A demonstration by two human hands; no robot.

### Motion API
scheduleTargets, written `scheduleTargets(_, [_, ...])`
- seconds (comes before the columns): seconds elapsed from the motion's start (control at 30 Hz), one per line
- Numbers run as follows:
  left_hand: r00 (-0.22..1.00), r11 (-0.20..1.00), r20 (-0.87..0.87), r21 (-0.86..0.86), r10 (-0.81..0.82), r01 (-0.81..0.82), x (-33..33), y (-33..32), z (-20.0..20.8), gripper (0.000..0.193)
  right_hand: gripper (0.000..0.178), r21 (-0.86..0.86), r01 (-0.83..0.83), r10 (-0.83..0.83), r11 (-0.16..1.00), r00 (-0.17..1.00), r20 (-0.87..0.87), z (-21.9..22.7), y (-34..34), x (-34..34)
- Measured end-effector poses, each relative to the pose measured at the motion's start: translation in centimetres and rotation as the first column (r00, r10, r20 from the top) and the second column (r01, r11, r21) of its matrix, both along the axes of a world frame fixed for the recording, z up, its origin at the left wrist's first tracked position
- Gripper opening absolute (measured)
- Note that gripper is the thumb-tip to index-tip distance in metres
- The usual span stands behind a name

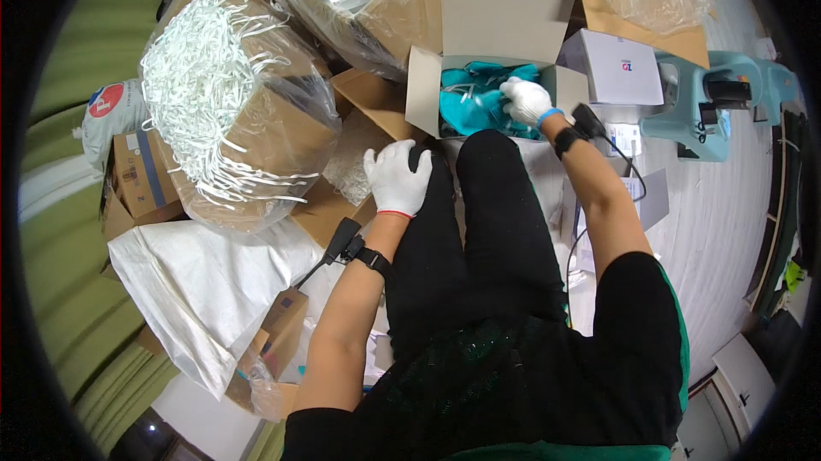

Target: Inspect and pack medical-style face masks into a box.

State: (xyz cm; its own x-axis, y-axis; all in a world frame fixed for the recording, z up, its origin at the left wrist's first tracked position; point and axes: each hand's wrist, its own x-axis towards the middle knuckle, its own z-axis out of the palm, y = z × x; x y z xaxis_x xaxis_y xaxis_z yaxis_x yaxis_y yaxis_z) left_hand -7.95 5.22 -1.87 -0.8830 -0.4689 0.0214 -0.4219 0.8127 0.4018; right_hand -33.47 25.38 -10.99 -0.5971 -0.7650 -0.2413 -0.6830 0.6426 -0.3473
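My left hand (398, 177), in a white knit glove with a red cuff edge, lies on my left knee with its fingers spread and holds nothing. My right hand (528, 102), gloved in white with a blue cuff edge, reaches over the open cardboard box (425, 89) in front of my knees. Inside are teal items (466, 110), some with clear wrap and white straps. The right fingers curl down against them at the right side; what lies between the fingertips is hidden. Both wrists wear black straps.
At left stands a plastic-lined carton heaped with white elastic loops (201, 89). Another lined carton (410, 16) holds white packets behind the box. A closed white box (617, 67) and a pale blue plastic stool (697, 132) stand right. A white sack (201, 281) lies lower left.
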Motion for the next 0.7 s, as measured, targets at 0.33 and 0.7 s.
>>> scheduleTargets(0.33, [0.873,0.832,-0.439,0.55,0.214,0.072,-9.4,3.3,6.2,0.065,0.03,-0.409,0.755,0.085,0.513,0.429,0.899,14.9,3.6,3.4])
scheduleTargets(0.7, [0.734,0.894,-0.619,0.447,0.277,0.04,-7.3,2.5,16.3,0.02,0.024,-0.563,0.69,-0.334,0.455,0.718,0.61,21.2,7.3,10.1])
